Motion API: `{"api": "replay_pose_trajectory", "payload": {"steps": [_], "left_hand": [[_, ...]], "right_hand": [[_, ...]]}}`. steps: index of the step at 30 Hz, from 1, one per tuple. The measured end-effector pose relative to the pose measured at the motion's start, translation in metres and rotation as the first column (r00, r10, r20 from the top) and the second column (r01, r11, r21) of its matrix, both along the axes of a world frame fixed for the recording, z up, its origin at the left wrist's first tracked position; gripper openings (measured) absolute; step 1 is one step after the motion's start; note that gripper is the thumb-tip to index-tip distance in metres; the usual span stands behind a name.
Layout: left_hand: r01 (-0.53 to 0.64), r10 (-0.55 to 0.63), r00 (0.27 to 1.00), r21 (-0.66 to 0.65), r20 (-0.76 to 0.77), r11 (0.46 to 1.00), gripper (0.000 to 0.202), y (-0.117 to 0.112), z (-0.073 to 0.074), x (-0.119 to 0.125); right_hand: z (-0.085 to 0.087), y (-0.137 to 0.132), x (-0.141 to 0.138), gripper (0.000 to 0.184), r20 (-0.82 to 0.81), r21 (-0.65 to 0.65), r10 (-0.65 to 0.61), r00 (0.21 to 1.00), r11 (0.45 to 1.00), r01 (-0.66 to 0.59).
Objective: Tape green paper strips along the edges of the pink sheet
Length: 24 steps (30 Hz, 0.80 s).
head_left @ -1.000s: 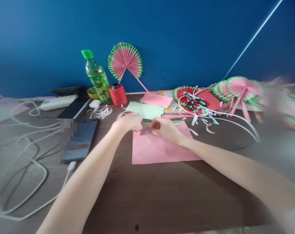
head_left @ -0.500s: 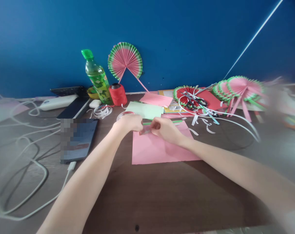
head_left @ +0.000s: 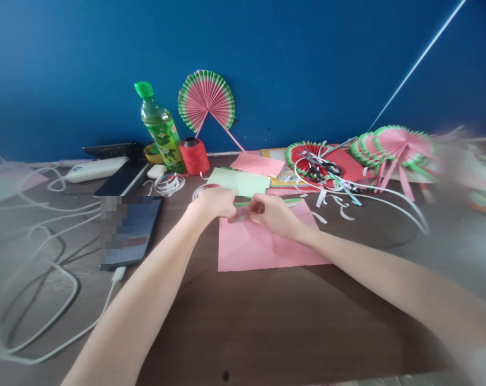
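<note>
A pink paper sheet [head_left: 262,244] lies flat on the brown table [head_left: 267,321]. At its far left corner my left hand [head_left: 214,203] and my right hand [head_left: 270,213] meet, both with fingers closed in a pinch on the sheet's far edge, where a thin green strip [head_left: 267,203] runs along it. A pale green sheet [head_left: 238,182] lies just beyond the hands, next to a small roll of tape [head_left: 206,188].
A phone [head_left: 126,230] on a white cable [head_left: 45,300] lies left. At the back stand a green bottle [head_left: 159,127], a red thread spool [head_left: 194,155] and a paper watermelon fan [head_left: 206,102]. Scissors [head_left: 323,170], paper strips and more fans [head_left: 395,147] lie right.
</note>
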<state>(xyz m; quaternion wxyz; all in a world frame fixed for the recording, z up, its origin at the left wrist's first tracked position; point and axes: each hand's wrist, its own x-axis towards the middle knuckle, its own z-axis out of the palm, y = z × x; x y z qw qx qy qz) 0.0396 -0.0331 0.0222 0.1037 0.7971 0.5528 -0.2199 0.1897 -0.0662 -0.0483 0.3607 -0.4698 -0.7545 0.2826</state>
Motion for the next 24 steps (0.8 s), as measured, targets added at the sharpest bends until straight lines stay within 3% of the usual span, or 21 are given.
{"api": "replay_pose_trajectory", "payload": {"steps": [13,24], "left_hand": [[-0.023,0.023,1.0,-0.019,0.004,1.0,0.026,-0.003,0.008,-0.002],[-0.076,0.078,0.997,-0.117,0.013,0.99,0.018,-0.002,0.012,-0.005]], "right_hand": [[-0.001,0.0,0.0,0.01,0.002,0.007,0.005,1.0,1.0,-0.005],[0.002,-0.001,0.001,0.012,0.023,-0.018,-0.015,1.0,1.0,0.015]]}}
